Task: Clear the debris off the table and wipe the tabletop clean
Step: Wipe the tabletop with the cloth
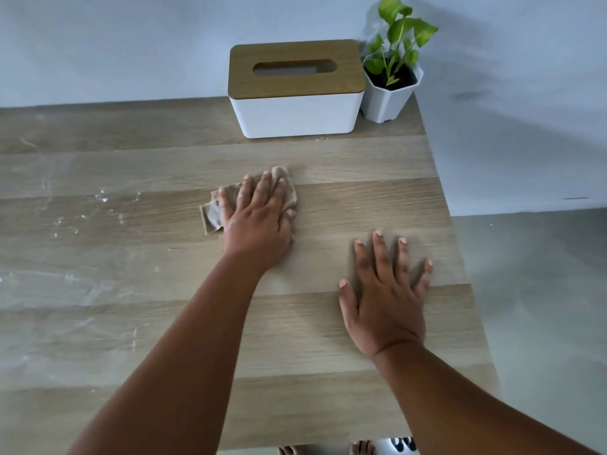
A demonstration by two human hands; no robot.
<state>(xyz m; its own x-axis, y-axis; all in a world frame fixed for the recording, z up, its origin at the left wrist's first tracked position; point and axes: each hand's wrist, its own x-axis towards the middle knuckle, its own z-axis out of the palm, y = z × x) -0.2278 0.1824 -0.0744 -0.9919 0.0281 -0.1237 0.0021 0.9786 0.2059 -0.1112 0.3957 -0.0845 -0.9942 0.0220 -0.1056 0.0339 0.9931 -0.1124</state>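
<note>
The cloth, a crumpled beige rag, lies flat on the table in front of the tissue box, nearer the person than the box and a little to its left. The left hand presses down on it with fingers straight and spread, so its grip is apart: nothing is pinched, the palm simply bears on the fabric. The right hand rests flat on bare wood nearer the person and to the right of the box's front, its grip likewise apart and holding nothing; it seems to steady the body.

White smears and crumbs streak the wood well to the left of the tissue box, while the strip directly before the box looks clean. A few specks sit just at the box's front foot. A potted plant stands touching or just beside the box's right end.

The step in hand is probably wiping. To do it well, keep even pressure through the whole palm and sweep leftward from the box in overlapping strokes into the streaked area, gathering residue rather than spreading it. Refold the cloth when one face is soiled. The specks by the box likely call for shifting it aside.
</note>
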